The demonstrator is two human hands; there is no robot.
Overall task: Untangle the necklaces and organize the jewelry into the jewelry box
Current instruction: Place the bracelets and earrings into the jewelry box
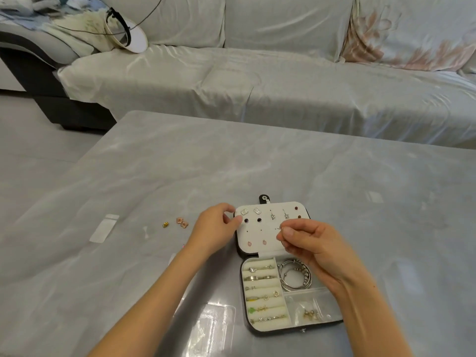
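— Far left of the grey table (257, 161)?
— A flat clear sleeve (104, 228), then a gold bead (165, 224) and pink bow earrings (182, 222), near each other, well apart from the box.
— Next along?
— The left hand (213, 228), fingers curled, thumb and forefinger clamped on the left edge of the earring panel (257, 235). Below it, at the table's near edge, a second clear sleeve (213, 323).
— And the jewelry box (243, 292)?
— Open, right of centre toward the near edge. Panel lying flat on the far side, dotted with studs. Loaded ring rolls (262, 292) in the left compartment, silver bangles (296, 275) coiled in the upper right one, a bag of earrings (309, 313) in the lower right.
— Right-hand side?
— The right hand (309, 243) over the panel's right half, thumb and forefinger pinched together on a thin stud earring (279, 228), post pointing left, remaining fingers curled beneath, wrist crossing the box's right edge.
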